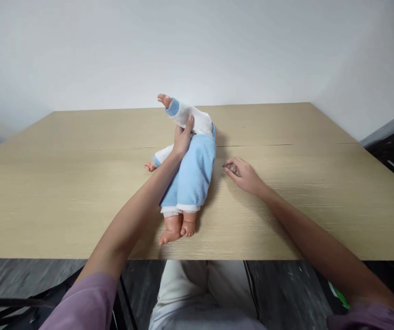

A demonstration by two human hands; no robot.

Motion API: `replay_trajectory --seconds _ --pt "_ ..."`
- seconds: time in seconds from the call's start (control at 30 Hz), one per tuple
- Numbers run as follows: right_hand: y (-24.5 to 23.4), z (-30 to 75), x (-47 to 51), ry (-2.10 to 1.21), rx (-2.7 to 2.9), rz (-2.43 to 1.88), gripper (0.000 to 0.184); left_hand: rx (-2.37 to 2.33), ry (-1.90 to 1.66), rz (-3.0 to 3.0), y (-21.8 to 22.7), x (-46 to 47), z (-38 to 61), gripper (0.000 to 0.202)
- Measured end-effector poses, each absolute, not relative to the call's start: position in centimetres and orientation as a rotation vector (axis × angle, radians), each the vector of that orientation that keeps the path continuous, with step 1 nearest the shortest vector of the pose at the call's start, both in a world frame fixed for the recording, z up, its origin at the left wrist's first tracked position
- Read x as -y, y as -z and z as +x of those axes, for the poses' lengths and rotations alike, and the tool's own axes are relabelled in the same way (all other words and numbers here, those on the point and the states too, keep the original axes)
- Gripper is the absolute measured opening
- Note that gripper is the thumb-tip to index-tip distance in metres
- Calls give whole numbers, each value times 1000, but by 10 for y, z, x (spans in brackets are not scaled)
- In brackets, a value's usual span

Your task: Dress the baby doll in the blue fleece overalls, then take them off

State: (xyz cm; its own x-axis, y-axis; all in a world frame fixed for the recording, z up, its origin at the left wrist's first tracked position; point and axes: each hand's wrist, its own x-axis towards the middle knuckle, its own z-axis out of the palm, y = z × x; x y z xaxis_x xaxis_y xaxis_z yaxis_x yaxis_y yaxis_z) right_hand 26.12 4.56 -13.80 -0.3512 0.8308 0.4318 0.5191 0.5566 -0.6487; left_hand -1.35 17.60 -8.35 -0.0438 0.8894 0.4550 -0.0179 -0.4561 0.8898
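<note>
Centrally, clothed doll (pixel 199 167), left hand (pixel 183 137) gripping

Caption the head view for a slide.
The left hand holds a blue-and-white-clad doll on a wood-look table, the curled right hand apart from it.

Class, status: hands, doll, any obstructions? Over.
Left hand gripping doll at torso. Right hand apart, loosely curled. Doll on table, feet toward near edge. No obstacle between right hand and doll.
</note>
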Motion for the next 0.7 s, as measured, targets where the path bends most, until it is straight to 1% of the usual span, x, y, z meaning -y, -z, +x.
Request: replay_trajectory --seconds 0.07,0.13,0.27,0.33,0.4,0.5,0.6,0.63,0.7 --pt "140 260 -48 -632 1914 -1126 21 -964 -1579 1533 83 -174 -7 98" --pt "142 259 -50 -752 1759 -1152 33 -975 -1558 1560 83 -172 3 92" --pt "144 260 -58 -977 1408 -1116 63 -1008 -1524 1748 84 -167 26 67" --pt "142 264 -62 -1080 1296 -1107 69 -1026 -1469 1958 82 -163 38 54" --pt "138 271 -67 -1179 1232 -1116 73 -1090 -1337 2187 79 -155 49 46" --pt "131 284 -73 -1338 1140 -1099 79 -1260 -1027 2491 71 -137 66 45" --pt "123 296 -75 -1468 1083 -1021 86 -1268 -776 2711 62 -117 74 55" --pt "121 299 -75 -1493 1074 -996 87 -1246 -748 2741 59 -112 72 58" --pt "115 302 -73 -1531 1055 -963 82 -1221 -793 2733 57 -104 59 56"
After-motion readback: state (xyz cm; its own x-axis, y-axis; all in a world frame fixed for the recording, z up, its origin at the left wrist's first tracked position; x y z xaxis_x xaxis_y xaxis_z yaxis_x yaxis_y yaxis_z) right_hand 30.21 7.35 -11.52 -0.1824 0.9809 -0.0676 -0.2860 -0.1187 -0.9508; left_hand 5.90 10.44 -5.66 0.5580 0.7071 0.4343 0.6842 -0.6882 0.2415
